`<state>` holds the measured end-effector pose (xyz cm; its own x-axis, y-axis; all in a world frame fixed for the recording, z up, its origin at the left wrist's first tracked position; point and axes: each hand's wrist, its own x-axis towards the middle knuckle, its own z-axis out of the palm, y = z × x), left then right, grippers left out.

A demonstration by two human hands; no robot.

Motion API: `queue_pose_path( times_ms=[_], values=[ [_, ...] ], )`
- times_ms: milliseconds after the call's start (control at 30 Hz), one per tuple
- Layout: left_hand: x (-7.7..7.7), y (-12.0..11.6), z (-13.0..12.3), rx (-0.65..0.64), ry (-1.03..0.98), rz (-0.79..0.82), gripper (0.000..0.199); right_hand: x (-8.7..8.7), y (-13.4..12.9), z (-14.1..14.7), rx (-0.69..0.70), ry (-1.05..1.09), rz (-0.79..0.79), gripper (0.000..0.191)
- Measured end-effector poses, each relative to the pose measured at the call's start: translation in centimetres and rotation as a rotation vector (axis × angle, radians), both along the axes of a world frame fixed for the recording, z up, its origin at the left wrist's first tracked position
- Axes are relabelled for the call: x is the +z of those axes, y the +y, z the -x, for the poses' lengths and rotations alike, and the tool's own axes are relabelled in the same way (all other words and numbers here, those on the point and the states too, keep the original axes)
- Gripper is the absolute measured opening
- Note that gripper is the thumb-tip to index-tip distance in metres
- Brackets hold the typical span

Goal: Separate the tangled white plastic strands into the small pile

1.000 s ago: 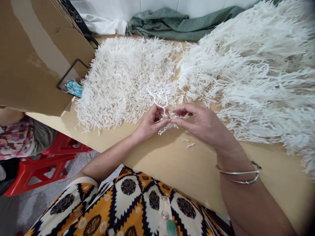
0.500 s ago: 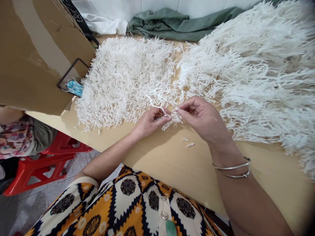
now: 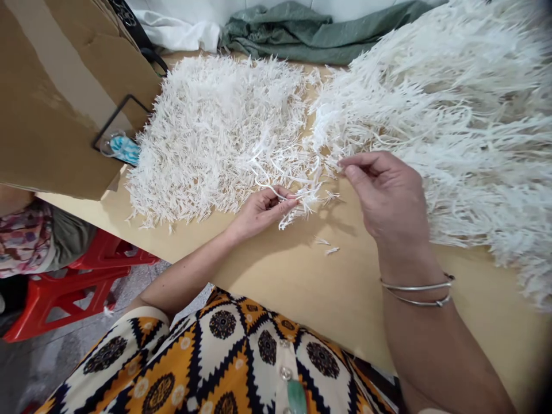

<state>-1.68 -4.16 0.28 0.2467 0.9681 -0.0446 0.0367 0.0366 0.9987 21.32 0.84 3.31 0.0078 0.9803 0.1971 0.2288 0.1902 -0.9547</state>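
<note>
My left hand (image 3: 263,213) is closed in a pinch on a white branching sprig (image 3: 307,200), whose thin curved stem loops up behind the fingers. To its right, my right hand (image 3: 383,184) is raised over the table with thumb and forefinger pressed together. A tiny white bit may be between those fingertips, but the white pieces behind blur into it. Beyond my left hand spreads a dense heap of short white sprigs (image 3: 215,138). Longer white strands (image 3: 457,132) are piled behind and right of my right hand. Two small loose bits (image 3: 332,250) lie below the sprig.
A cardboard box (image 3: 64,103) stands at the left, with a blue-and-white item (image 3: 124,148) in a black wire frame against it. Green cloth (image 3: 284,31) and white cloth (image 3: 179,31) lie along the wall. Red stools (image 3: 64,305) and a seated person (image 3: 26,238) are at the left.
My right hand has drawn away from the sprig, up and to the right. My left hand keeps its hold on the sprig, now more exposed. The view has shifted slightly.
</note>
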Motion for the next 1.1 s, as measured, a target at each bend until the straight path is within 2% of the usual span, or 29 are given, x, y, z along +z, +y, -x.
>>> queue_pose_path(
  times_ms=[100,233,367,467,567,667,767,933,1100],
  values=[
    [0.1,0.0,-0.2,0.037,0.012,-0.024,0.042,1.2,-0.9,0.5,0.085,-0.166,-0.039,0.011],
    [0.2,-0.2,-0.2,0.024,0.057,-0.055,0.041,2.3,-1.6,0.8,0.242,-0.268,-0.037,0.020],
    [0.1,-0.2,-0.2,0.012,0.086,-0.086,0.041,1.5,-1.5,0.6,0.489,-0.254,0.078,0.030],
    [0.0,-0.2,-0.1,0.007,0.077,-0.070,0.042,0.5,-1.2,0.9,0.549,-0.167,0.148,0.019],
    [0.0,-0.3,0.0,0.000,0.073,-0.042,0.043,0.0,-1.0,1.3,0.495,-0.154,0.139,0.011],
    [0.3,-0.3,0.2,-0.020,0.114,-0.069,0.042,0.0,-1.1,1.5,0.361,-0.238,0.035,0.006],
    [0.5,-0.3,0.3,-0.043,0.111,-0.085,0.042,-0.1,-1.3,1.7,0.215,-0.342,-0.056,0.006],
    [0.8,0.1,0.5,-0.034,0.094,-0.087,0.041,-1.1,-1.4,2.4,0.089,-0.416,-0.129,0.009],
    [0.7,-0.4,0.7,-0.137,0.069,-0.126,0.035,-2.6,0.4,0.5,-0.015,-0.342,-0.101,0.008]
  ],
)
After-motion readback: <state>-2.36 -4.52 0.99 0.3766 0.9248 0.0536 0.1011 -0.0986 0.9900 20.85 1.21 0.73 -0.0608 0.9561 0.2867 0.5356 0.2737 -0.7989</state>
